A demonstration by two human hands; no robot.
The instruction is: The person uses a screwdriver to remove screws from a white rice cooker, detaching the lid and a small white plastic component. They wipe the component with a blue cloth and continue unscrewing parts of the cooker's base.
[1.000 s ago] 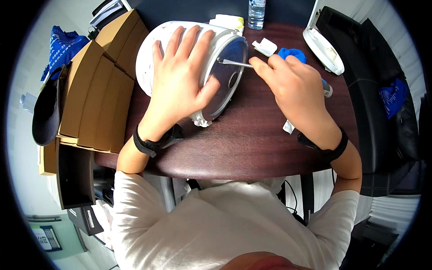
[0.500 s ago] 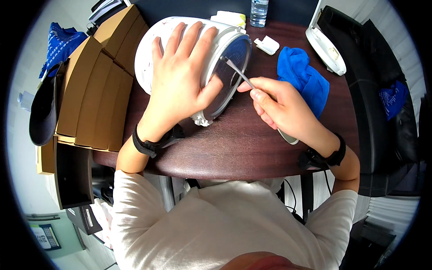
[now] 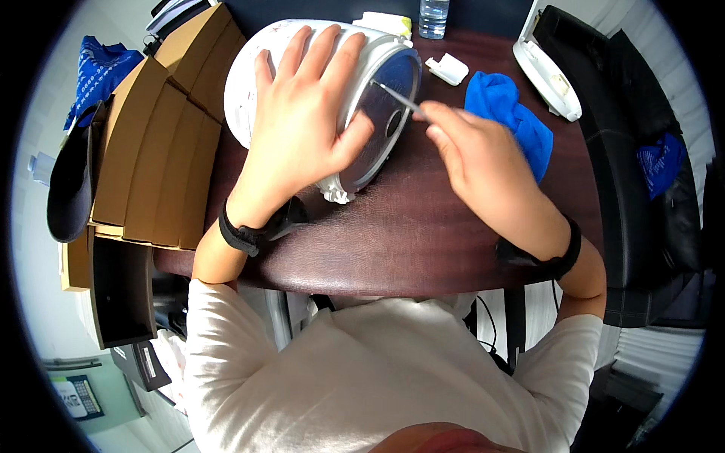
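Note:
A white rounded appliance body [image 3: 245, 90] lies on its side on the dark table, with its dark, glossy round end face [image 3: 375, 143] turned to the right. My left hand [image 3: 306, 121] rests on top of it with fingers spread and the thumb over the rim of that face. In my right hand [image 3: 483, 158] is a screwdriver [image 3: 400, 99], its thin metal shaft reaching left. The tip meets the upper left edge of the round face, beside the pale rim; whether a screw sits there is too small to tell. My fist hides the handle.
A blue cloth [image 3: 502, 113] lies right of my right hand. Behind are a small white plastic part [image 3: 448, 69], a water bottle [image 3: 433, 19] and a white-and-yellow packet [image 3: 385, 23]. A white oval cover [image 3: 547, 79] leans at the right edge. Cardboard boxes [image 3: 155, 151] stand left.
My right hand has rolled over, back upward, and closed more tightly round the screwdriver, hiding its handle. The tip stays near the same rim spot. My left hand is nearly unmoved.

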